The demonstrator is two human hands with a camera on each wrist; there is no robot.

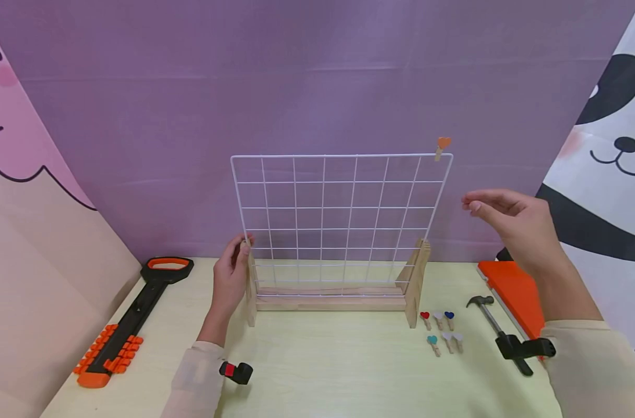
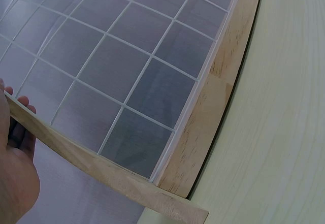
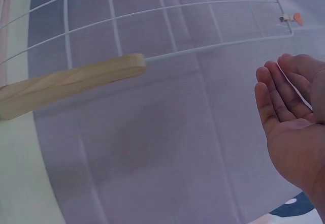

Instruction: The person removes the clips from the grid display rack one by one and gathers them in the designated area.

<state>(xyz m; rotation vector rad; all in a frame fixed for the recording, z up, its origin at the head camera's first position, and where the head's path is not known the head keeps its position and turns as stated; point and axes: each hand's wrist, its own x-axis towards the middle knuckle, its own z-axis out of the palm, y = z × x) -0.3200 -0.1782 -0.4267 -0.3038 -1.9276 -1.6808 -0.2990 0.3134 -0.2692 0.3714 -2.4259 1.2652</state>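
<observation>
A white wire grid panel (image 1: 324, 207) stands upright in a wooden stand (image 1: 330, 303). My left hand (image 1: 231, 277) holds the top of the stand's left side piece, thumb on the near side. In the left wrist view, the fingertips (image 2: 28, 103) show past the edge of that wooden side piece (image 2: 91, 168). To the right of the grid my right hand (image 1: 516, 223) hangs in the air, fingers relaxed and holding nothing. An orange heart clothespin (image 1: 443, 145) is clipped on the grid's top bar near the right corner.
Several small heart clothespins (image 1: 439, 322) lie right of the stand. Beside them are a claw hammer (image 1: 497, 328) and an orange flat object (image 1: 513, 290), partly behind the right arm. A black and orange tool (image 1: 129, 319) lies at the left. Behind hangs a purple backdrop (image 1: 296, 75).
</observation>
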